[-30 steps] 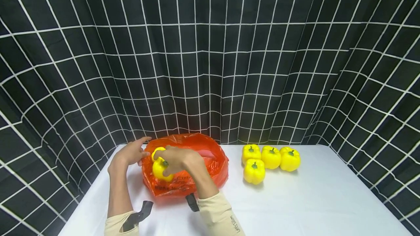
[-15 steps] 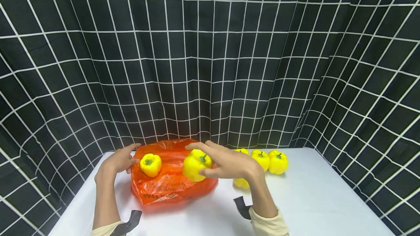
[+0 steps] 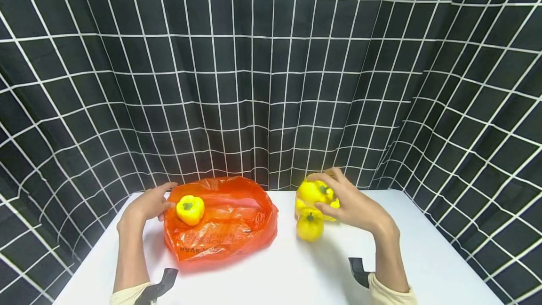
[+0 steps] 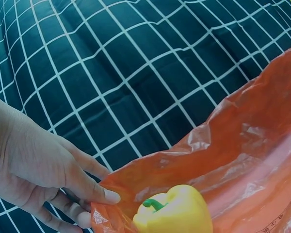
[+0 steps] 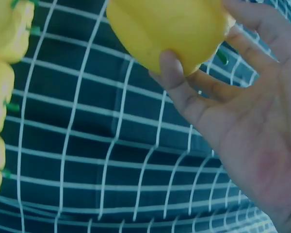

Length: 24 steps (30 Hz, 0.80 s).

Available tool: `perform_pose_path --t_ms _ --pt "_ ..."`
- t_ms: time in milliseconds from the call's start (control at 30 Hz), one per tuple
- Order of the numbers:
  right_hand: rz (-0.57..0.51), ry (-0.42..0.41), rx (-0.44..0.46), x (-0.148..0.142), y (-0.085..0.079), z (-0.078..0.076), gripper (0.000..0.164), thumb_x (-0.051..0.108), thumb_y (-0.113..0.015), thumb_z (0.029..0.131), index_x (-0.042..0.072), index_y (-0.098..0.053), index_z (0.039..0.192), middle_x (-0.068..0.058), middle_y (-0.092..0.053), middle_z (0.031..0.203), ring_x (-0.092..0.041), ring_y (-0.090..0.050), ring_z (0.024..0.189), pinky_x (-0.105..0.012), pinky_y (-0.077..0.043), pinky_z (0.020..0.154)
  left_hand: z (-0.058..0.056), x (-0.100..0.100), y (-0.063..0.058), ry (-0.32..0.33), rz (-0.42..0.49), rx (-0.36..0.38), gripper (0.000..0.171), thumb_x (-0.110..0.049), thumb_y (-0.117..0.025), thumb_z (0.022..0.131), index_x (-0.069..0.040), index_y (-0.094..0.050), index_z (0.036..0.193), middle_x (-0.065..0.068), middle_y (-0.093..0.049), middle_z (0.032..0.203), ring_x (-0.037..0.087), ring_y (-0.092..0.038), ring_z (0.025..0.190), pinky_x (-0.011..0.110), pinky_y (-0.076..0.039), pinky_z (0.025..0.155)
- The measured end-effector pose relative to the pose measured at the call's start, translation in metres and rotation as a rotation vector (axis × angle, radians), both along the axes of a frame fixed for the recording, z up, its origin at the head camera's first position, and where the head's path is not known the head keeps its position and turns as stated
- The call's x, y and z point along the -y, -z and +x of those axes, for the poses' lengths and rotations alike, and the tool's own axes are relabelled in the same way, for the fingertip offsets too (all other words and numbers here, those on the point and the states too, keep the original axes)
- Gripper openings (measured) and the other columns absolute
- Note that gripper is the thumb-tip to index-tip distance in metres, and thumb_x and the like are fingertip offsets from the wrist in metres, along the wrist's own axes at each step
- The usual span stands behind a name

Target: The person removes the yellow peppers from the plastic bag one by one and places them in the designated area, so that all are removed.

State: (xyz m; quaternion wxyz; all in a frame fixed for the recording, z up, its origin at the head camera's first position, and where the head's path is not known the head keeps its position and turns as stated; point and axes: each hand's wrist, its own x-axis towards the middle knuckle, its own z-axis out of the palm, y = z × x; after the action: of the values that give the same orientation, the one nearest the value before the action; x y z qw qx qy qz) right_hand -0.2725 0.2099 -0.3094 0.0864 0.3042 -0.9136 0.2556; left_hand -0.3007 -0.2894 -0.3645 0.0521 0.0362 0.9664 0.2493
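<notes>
A yellow bell pepper (image 3: 312,191) is in my right hand (image 3: 353,204), pinched between thumb and fingers above the group of peppers on the right. The right wrist view shows this bell pepper (image 5: 167,29) with the thumb against its side. My left hand (image 3: 146,206) holds the left rim of an open red plastic bag (image 3: 228,236), thumb inside and fingers outside, as the left wrist view shows. Inside the bag, by the left thumb, sits another bell pepper (image 4: 177,213) with a green stem.
One bell pepper (image 3: 310,227) stands on the white table (image 3: 254,281) in front of several others, which the right hand and its pepper partly hide. A column of bell peppers (image 5: 0,97) shows in the right wrist view. A black gridded cloth (image 3: 271,84) surrounds the table.
My right hand has lifted one bell pepper out of the bag and carried it right, over to the other peppers. The left hand has stayed at the bag's left rim.
</notes>
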Motion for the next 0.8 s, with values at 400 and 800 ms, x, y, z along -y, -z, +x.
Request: perform_pose_path --t_ms 400,800 --pt "0.140 0.177 0.122 -0.032 0.008 -0.012 0.070 0.005 -0.090 0.073 0.002 -0.060 0.137 -0.014 -0.066 0.125 -0.030 -0.063 0.112 -0.054 -0.057 0.099 -0.001 0.005 -0.003 0.014 -0.005 -0.015 0.064 -0.009 -0.065 0.099 0.005 -0.037 0.155 0.006 -0.062 0.072 0.017 -0.059 0.058 0.054 -0.055 0.086" --pt "0.324 0.283 0.357 -0.031 0.041 -0.039 0.070 0.002 -0.094 0.066 0.006 -0.066 0.130 -0.014 -0.068 0.134 -0.029 -0.063 0.117 -0.058 -0.056 0.103 -0.002 0.002 0.000 -0.005 0.021 0.018 0.065 -0.009 -0.064 0.100 0.004 -0.035 0.157 0.007 -0.064 0.076 0.018 -0.060 0.059 0.053 -0.057 0.086"
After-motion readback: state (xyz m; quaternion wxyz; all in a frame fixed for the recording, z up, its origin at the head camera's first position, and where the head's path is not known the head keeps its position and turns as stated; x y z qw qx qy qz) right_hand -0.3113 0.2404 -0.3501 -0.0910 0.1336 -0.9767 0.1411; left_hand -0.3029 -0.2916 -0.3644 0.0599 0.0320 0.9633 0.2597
